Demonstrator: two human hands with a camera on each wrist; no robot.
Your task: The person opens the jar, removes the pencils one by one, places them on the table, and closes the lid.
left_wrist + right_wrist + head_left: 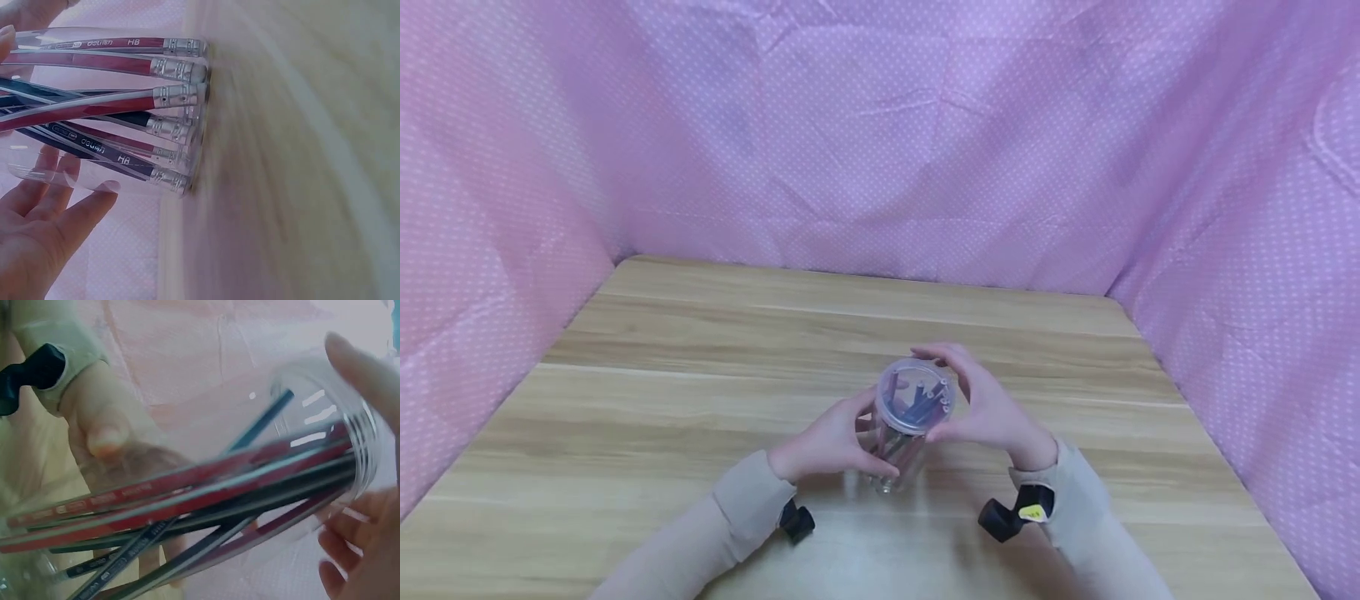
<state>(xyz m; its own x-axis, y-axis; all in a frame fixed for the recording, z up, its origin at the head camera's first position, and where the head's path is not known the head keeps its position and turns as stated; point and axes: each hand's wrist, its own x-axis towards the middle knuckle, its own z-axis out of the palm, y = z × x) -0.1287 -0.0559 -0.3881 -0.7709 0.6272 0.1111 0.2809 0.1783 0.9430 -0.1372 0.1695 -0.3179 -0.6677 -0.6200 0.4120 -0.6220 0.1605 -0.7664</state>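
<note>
From the left wrist alone, two pencils (97, 147) read "HB".

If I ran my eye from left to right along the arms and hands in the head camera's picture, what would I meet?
Left sleeve → left hand → clear jar of pencils → right hand → right sleeve.
</note>
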